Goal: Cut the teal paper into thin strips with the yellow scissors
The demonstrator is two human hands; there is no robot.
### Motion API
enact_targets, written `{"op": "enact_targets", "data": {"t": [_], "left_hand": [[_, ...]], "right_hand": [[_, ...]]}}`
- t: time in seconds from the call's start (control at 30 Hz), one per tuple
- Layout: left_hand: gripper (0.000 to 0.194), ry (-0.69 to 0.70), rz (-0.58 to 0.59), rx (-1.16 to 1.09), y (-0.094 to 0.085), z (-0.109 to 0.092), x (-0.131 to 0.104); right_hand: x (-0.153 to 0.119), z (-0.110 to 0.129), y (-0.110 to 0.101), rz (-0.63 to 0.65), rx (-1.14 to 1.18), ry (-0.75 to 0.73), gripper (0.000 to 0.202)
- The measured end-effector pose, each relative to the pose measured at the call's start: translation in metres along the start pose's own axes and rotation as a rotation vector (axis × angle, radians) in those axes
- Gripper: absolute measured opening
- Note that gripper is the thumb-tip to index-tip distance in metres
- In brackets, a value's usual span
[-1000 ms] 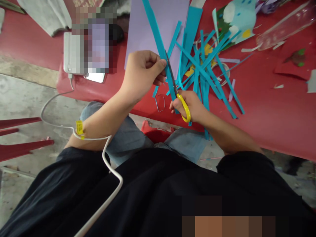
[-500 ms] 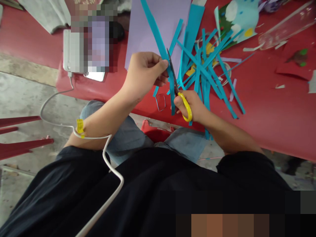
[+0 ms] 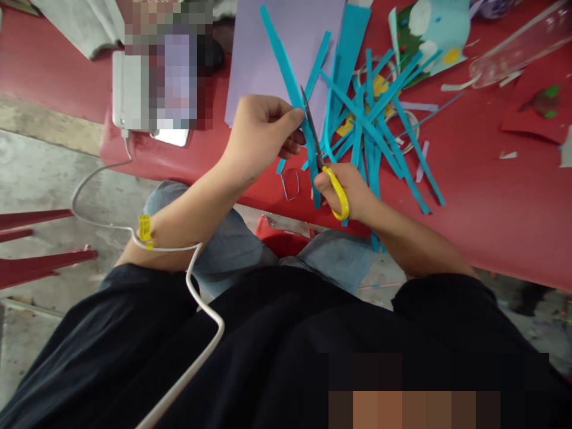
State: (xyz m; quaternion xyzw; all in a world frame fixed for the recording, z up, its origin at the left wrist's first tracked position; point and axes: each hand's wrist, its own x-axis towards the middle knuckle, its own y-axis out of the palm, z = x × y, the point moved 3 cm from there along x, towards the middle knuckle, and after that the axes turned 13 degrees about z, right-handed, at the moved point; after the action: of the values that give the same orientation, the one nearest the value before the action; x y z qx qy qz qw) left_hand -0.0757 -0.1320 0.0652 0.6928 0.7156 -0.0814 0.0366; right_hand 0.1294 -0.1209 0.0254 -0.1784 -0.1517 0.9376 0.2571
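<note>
Lying at left end: hard white device (image 3: 129,89) with rounded corners on the red counter (image 3: 500,220), near its near edge; a smooth cable (image 3: 219,325) plugs in, draped over the left forearm. Beside it, a flat, shiny, pale object (image 3: 174,136), partly blurred out.
Left hand (image 3: 263,131): grip pinching the blue strip between thumb and fingers, presumably to steady it beside the blades.
Purple sheets (image 3: 277,42): smooth, flat, straight-edged, stacked on the counter beyond the left hand.
Blue strip (image 3: 286,68): long, narrow, flexible paper, held above the counter; lower end hangs close to the near edge.
Scissors (image 3: 315,134): dark metal blades, point away from the body, alongside the strip; glossy yellow loop. Blade gap cannot be told.
Right hand (image 3: 356,192): grip wrapped around the yellow loop, apparently for control of the blades; some fingers hidden.
Strip pile (image 3: 369,128): loose blue lengths, crisscrossed over round rolls, some overhanging the near edge.
Far right corner side: painted picture (image 3: 440,39), curled at one side; transparent bottle (image 3: 513,50), apparently plastic, on its side.
</note>
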Motion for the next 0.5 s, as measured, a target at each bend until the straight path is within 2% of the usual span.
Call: {"op": "enact_targets", "data": {"t": [0.13,0.5], "left_hand": [[0.019,0.022,0.03,0.006,-0.0024,0.0042,0.0006],[0.021,0.036,0.022,-0.037,-0.0042,0.0014,0.0006]], "right_hand": [[0.0001,-0.0031,0.0016,0.012,0.028,0.01,0.081],[-0.0016,-0.0064,0.005,0.031,0.08,0.011,0.08]]}}
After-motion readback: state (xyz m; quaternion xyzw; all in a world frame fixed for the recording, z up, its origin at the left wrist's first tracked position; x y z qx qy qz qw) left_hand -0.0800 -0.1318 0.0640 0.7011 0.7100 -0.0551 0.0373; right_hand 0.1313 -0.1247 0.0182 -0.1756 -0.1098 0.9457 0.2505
